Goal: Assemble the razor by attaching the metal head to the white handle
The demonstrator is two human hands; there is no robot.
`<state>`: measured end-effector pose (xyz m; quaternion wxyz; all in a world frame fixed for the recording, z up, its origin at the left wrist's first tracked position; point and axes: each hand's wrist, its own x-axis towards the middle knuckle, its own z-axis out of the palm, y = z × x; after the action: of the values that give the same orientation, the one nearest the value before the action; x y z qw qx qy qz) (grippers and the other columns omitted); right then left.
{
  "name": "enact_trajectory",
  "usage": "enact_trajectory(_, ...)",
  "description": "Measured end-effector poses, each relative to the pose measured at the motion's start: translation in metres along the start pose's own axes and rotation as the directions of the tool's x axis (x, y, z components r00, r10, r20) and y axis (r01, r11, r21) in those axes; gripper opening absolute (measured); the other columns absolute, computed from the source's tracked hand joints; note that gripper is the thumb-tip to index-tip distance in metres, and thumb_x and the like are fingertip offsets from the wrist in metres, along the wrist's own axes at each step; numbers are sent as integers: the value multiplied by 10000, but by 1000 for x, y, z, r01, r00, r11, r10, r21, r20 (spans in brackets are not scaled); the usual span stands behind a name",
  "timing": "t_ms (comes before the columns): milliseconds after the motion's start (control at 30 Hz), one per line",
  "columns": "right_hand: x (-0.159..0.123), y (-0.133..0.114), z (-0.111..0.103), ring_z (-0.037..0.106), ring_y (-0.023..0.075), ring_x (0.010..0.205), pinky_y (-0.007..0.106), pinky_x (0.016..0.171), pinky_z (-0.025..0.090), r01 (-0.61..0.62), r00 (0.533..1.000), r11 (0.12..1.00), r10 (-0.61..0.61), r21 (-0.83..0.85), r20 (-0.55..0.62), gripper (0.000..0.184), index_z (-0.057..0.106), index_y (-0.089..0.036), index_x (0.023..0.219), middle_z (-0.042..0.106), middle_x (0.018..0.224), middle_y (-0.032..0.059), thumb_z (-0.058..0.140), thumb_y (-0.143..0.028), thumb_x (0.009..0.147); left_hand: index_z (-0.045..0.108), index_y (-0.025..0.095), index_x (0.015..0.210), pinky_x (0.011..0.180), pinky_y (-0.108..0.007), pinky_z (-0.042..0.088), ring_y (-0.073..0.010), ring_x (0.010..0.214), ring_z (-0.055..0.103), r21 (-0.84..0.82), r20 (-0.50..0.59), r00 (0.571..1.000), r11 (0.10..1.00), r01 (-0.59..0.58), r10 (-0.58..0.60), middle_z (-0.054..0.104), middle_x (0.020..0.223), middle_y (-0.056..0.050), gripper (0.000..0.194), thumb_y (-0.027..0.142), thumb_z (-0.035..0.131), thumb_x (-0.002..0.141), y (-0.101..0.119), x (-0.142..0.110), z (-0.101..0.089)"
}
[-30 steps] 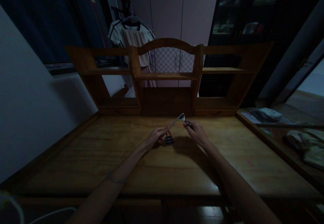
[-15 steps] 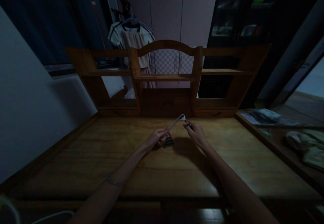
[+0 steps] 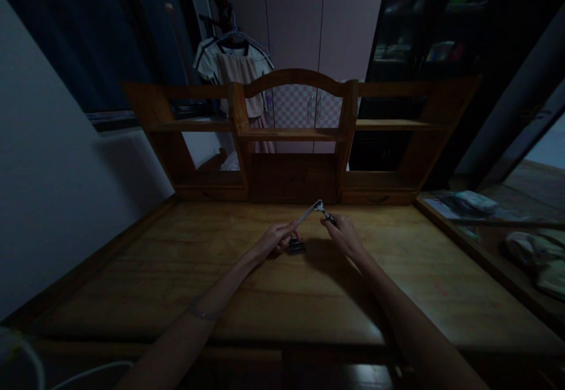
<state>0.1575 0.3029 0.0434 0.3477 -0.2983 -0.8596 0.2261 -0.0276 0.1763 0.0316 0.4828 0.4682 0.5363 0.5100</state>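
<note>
Pretty dim room, so bear with me on the finer details. Pink cupboard (image 3: 293, 19) at the back with checked panels lower down, a dark glass-fronted cabinet (image 3: 397, 43) over to the right of it, and a pale shirt (image 3: 209, 60) on a hanger to the left. Wooden desk (image 3: 185, 260) up front, with a shelf unit (image 3: 291, 135) along its far edge, arched in the middle.

Now the hands. Left hand (image 3: 274, 238) is over the middle of the desk, fingers closed around the near end of a thin pale strip (image 3: 305, 216) that slants up and away to the right. Right hand (image 3: 343, 234) has its fingers wrapped round the dark handle of a small tool (image 3: 330, 219), and the tool's shiny head sits right at the strip's far end. Looks like they're touching, but it's too small and dark to swear to it. Both the strip and the tool are up off the desk, between the two hands.

Just under the left fingers there's a small dark ridged block (image 3: 297, 247) lying on the desk. One fingertip comes down right by its top edge; can't tell if it's actually touching. Oh, and there's a thin bracelet (image 3: 205, 315) on the left forearm.
</note>
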Motion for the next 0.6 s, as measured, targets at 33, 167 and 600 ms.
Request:
enact_trajectory(33,0,0,0,448,141,486,255,482,192,-23,999,1000,23,5,-24,330,494,-167,565,479,511,-3,457,-322,853,594,123,799,330,-158,106,-26,340,143,3,-3,1000,1000,-11,11,230,450,85,507,609,452,798,1,0,0)
enact_trajectory(167,0,-2,1,447,145,490,255,485,199,-34,999,999,34,-5,-19,331,496,-167,549,482,510,5,467,-329,836,590,129,796,325,-158,113,-27,335,144,7,0,1000,1000,-30,30,233,445,86,495,603,449,803,1,-1,2)
enact_trajectory(600,14,16,-1,227,77,376,213,350,161,-389,910,647,378,656,167,323,333,-215,580,292,480,-66,569,-410,683,525,159,775,325,-155,151,-35,340,191,83,-121,982,987,-134,144,259,462,88,383,541,501,802,7,-3,3)
